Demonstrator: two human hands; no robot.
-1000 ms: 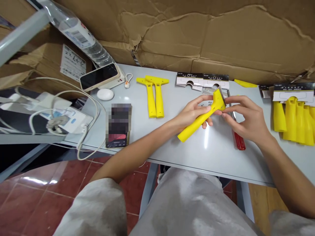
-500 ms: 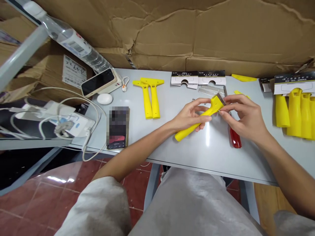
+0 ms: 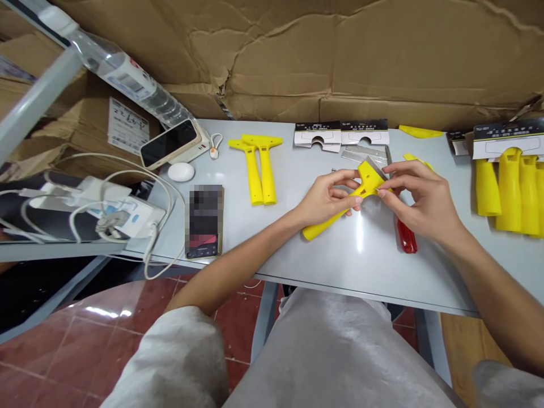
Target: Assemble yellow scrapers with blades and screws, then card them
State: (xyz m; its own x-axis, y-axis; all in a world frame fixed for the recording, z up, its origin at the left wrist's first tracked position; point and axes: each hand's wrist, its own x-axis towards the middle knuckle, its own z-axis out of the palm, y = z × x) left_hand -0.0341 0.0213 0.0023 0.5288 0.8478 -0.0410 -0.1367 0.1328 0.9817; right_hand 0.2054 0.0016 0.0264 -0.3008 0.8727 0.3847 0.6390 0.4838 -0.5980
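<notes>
The yellow scraper (image 3: 369, 182) has tilted, right of frame centre; the left hand (image 3: 326, 198) grips its handle (image 3: 325, 228), the right hand (image 3: 420, 195) pinches something tiny (image 3: 378, 187) beside its head (image 3: 365, 170).

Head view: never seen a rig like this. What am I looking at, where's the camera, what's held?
There is no machine here: these are a person's bare hands, seen by one camera worn on the head, looking forward and down. The left hand grips a yellow scraper with a metal blade at its head. The fingertips of the right hand are at that head; whether they pinch something small is hard to tell. On the grey table lie two yellow handles, printed cards, a phone and a red-handled tool, partly hidden by the right hand. More yellow pieces lie at the far right.
</notes>
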